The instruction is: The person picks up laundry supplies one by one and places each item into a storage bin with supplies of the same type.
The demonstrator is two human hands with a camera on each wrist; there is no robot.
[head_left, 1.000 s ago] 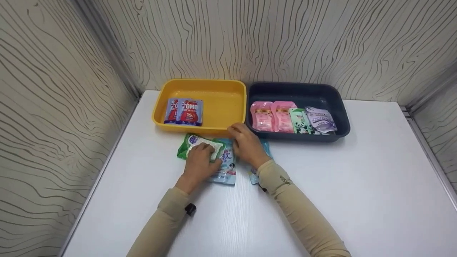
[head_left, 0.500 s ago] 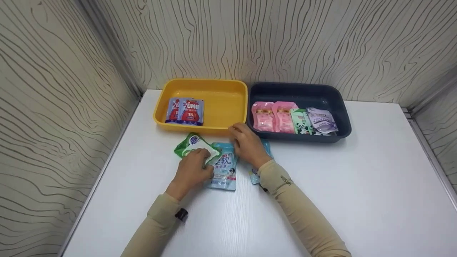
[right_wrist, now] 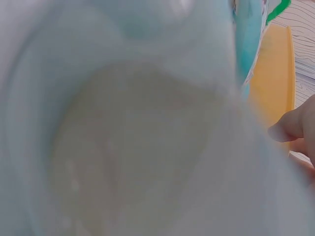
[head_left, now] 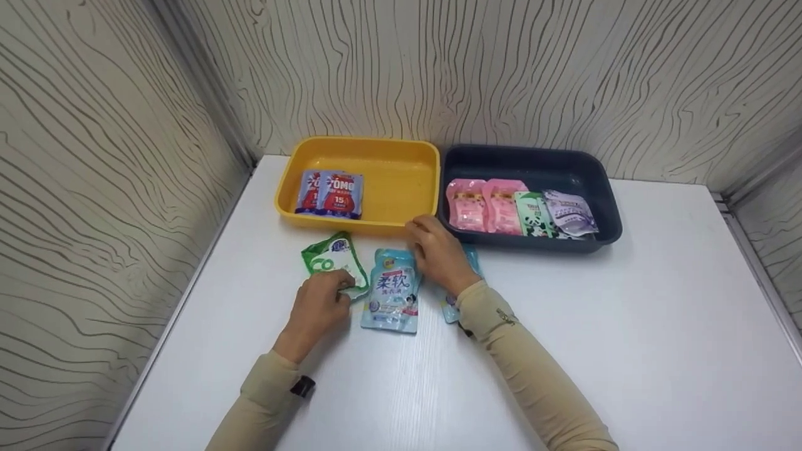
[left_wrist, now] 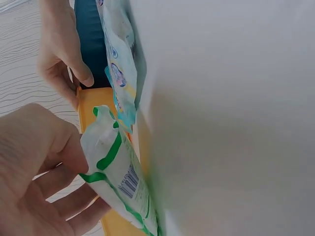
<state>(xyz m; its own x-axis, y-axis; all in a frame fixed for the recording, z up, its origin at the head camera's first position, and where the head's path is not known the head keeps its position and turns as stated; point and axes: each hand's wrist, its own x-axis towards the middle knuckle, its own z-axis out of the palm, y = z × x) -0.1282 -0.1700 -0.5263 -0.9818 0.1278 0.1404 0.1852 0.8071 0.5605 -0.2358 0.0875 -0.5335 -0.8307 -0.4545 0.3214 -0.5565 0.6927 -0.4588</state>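
In the head view my left hand (head_left: 315,308) pinches the near corner of a green-and-white refill pouch (head_left: 335,255), lying at a slant below the yellow bin. The left wrist view shows the barcode side of this pouch (left_wrist: 118,164), its corner between thumb and fingers. My right hand (head_left: 440,255) holds the front right corner of the yellow bin (head_left: 360,223), thumb and fingers at its rim. A light blue laundry detergent pouch (head_left: 391,291) lies on the table between the hands. Another light blue pouch (head_left: 450,310) is mostly hidden under the right hand and wrist.
Two blue-and-red pouches (head_left: 341,195) lie in the yellow bin's left part. Beside it stands a dark blue bin (head_left: 526,239) with pink pouches (head_left: 468,207), green panda pouches (head_left: 532,216) and a purple pouch (head_left: 570,213). Patterned walls (head_left: 401,75) rise behind and at the sides.
My left hand has drawn the green-and-white pouch leftward and turned it, off the light blue pouch, which now shows fully. The right hand stays at the bin's corner.
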